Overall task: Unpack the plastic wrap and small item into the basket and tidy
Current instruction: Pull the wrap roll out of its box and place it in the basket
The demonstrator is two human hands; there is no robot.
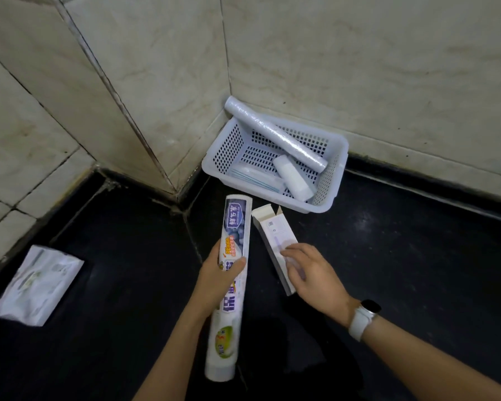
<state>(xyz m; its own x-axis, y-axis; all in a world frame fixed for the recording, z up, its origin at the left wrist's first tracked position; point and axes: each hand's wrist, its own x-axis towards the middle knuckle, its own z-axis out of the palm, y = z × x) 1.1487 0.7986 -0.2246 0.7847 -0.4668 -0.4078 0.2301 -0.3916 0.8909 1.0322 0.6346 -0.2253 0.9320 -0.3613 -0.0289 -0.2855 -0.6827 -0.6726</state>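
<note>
My left hand (pixel 219 280) grips a long printed plastic wrap package (pixel 232 273), held upright-diagonal above the dark floor. My right hand (pixel 310 273) rests with spread fingers on a small white carton (pixel 272 235) whose top flap is open, lying on the floor. Behind them a white perforated basket (pixel 235 149) sits in the wall corner. A bare roll of plastic wrap (pixel 275 134) leans across the basket, its end over the back rim. A small white roll (pixel 294 178) and a flat clear packet with blue stripes (pixel 255 178) lie inside.
A white plastic bag (pixel 38 285) lies on the floor at the far left by the wall. Beige marble walls meet in a corner behind the basket. The floor is black tile. A white watch is on my right wrist.
</note>
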